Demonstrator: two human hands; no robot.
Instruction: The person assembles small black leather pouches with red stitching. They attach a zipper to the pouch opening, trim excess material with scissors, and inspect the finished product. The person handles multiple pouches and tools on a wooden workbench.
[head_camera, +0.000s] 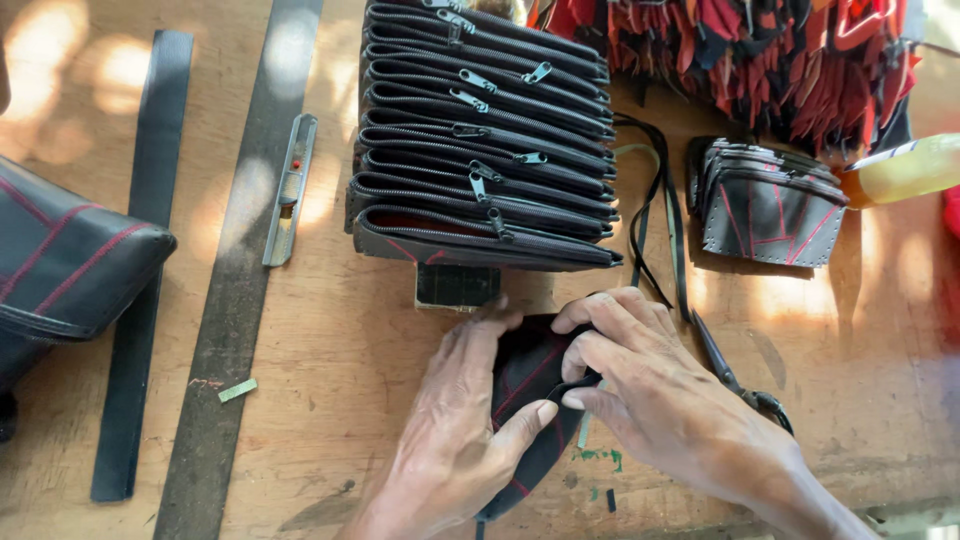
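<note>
Worn, scratched wooden table (330, 330) in warm dappled sunlight, soft bright patches across its brown surface.

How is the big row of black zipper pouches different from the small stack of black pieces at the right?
The row of zipper pouches is long, and each pouch shows a zipper with a metal pull. The small stack holds fewer, smaller pieces; no pulls are visible on them. Both are black with red lines and lie on the wooden table.
</note>
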